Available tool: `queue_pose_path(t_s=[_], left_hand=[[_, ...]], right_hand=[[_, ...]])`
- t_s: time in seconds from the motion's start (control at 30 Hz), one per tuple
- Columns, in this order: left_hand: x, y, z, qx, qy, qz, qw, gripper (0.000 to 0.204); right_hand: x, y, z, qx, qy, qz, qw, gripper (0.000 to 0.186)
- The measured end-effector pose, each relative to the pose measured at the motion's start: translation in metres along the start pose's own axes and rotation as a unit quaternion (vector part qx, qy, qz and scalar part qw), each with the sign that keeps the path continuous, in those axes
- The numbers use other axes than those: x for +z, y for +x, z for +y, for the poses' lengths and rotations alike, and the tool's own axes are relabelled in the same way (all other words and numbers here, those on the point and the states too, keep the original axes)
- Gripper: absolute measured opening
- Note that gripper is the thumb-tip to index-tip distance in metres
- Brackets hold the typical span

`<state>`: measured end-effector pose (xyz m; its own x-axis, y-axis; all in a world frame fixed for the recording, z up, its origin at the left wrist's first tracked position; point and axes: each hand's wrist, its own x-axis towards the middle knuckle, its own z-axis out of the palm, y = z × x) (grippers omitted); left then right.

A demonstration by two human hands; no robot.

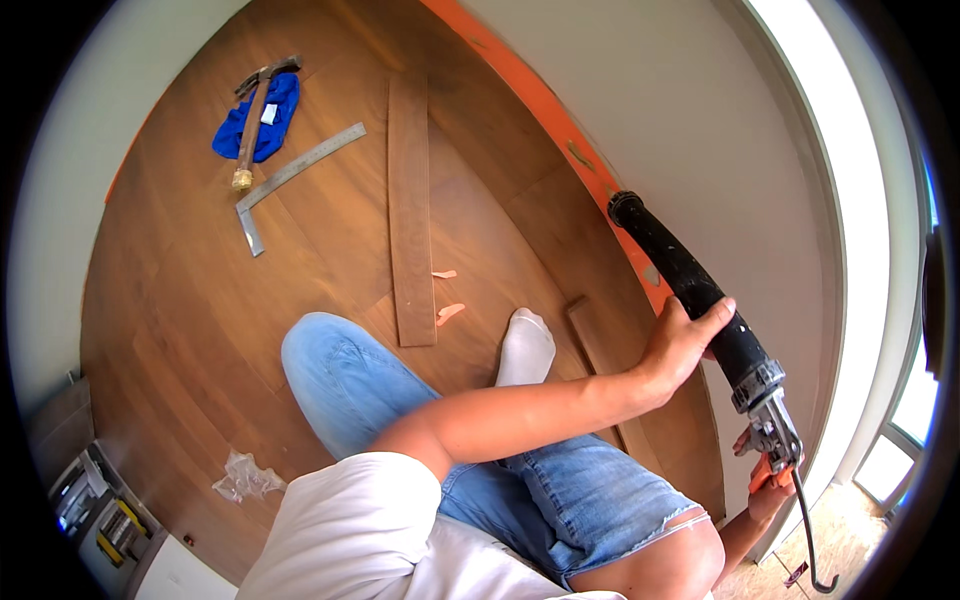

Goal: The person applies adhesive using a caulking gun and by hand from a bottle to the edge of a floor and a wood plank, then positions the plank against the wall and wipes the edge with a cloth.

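Note:
Both my hands hold a black caulking gun that slants along the lower wall on the right. My left hand is wrapped round the middle of its barrel. At the rear end, my right hand is closed on the orange trigger handle, partly hidden behind my knee. The gun's front end is close to an orange strip at the base of the wall; whether the tip touches it I cannot tell. Brownish dabs sit on that strip. A hooked metal rod sticks out behind the gun.
On the wooden floor lie a long brown board, a steel square, and a hammer on a blue cloth. Another board rests near my foot. Orange scraps and crumpled clear plastic lie about.

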<state>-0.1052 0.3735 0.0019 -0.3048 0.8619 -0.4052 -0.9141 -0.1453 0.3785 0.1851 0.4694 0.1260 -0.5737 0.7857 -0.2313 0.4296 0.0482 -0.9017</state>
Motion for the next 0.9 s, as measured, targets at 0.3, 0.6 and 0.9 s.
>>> queue_pose_path(t_s=[0.3, 0.6, 0.9], left_hand=[[-0.015, -0.012, -0.003, -0.007, -0.067, -0.062, 0.996, 0.038], [-0.065, -0.049, 0.027, 0.014, 0.023, -0.005, 1.0, 0.042], [-0.05, -0.069, -0.028, -0.118, 0.047, -0.085, 0.988, 0.034]], right_hand=[[0.05, -0.032, 0.065, -0.016, 0.234, 0.094, 0.968, 0.112], [0.148, -0.033, 0.096, 0.086, 0.343, -0.091, 0.931, 0.102], [0.111, -0.116, 0.06, 0.115, 0.262, -0.026, 0.958, 0.05]])
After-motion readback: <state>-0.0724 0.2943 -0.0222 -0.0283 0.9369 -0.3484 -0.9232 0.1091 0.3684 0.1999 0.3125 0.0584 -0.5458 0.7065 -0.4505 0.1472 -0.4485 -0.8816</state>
